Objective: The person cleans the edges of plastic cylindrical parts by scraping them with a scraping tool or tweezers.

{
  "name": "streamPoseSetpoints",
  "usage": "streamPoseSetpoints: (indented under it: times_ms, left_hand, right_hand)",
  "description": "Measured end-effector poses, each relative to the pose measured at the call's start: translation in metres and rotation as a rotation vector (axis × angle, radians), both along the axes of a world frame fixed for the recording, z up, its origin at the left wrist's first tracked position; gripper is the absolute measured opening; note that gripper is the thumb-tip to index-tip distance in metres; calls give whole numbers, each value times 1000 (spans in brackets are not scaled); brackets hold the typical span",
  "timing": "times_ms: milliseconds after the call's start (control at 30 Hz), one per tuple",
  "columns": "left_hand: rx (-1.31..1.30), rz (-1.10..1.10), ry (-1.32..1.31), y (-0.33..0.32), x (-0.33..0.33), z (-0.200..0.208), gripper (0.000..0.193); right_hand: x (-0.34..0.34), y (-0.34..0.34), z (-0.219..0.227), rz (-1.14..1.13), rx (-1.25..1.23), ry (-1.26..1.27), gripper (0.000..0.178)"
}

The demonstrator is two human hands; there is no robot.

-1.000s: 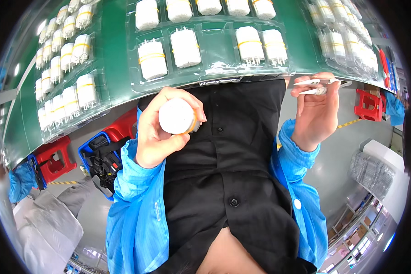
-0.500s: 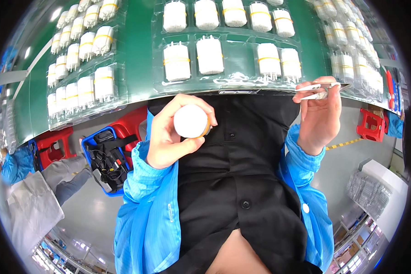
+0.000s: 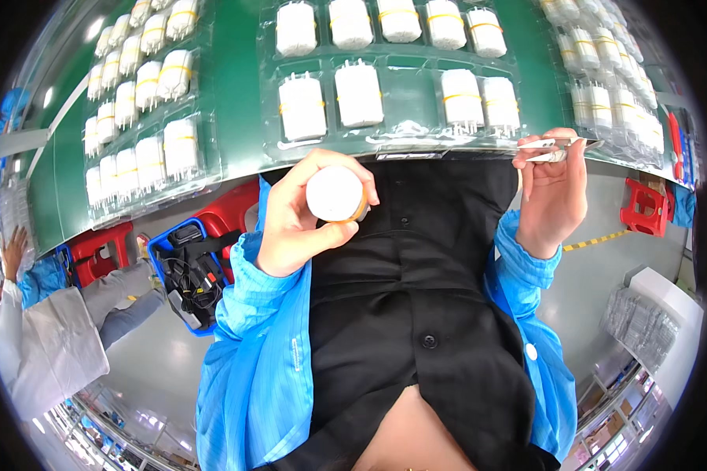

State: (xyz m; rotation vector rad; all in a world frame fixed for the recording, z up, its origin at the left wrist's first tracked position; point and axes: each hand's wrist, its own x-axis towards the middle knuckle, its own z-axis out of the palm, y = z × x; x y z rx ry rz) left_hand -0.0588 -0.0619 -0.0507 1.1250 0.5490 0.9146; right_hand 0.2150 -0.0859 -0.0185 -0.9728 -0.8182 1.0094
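My left hand (image 3: 294, 216) is closed around a white cylindrical part (image 3: 335, 194), its round end facing up. A bit of yellow band shows at the part's right side, next to my fingertips. To the right, just off the table's near edge, my right hand (image 3: 554, 188) pinches a small two-armed tool (image 3: 543, 144) with white handles and a thin metal tip; its exact kind is unclear. Past my hands, a clear plastic tray (image 3: 408, 125) bears similar white cylinders (image 3: 359, 96) with yellow bands and pins at one end.
More filled trays lie at left (image 3: 200, 182) and right (image 3: 644, 149) on the green table (image 3: 239, 94). Below the left side are a blue bin (image 3: 161, 259) with cables and a red stool (image 3: 106, 245). Another person's hand (image 3: 13, 250) shows far left. Another red stool (image 3: 644, 208) is at right.
My left hand, with the white cylindrical part, has risen slightly toward the table and right. My right hand keeps the tool nearly in place. The other person's hand has appeared at far left.
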Motion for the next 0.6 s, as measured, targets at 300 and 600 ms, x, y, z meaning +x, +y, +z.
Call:
streamPoseSetpoints:
  times_ms: [300, 600]
  left_hand:
    - [362, -205, 125, 16, 12, 30, 44]
    - [127, -129, 186, 36, 28, 33, 44]
  right_hand:
    - [3, 24, 0, 22, -28, 33, 35]
    - [-24, 34, 27, 214, 0, 16, 42]
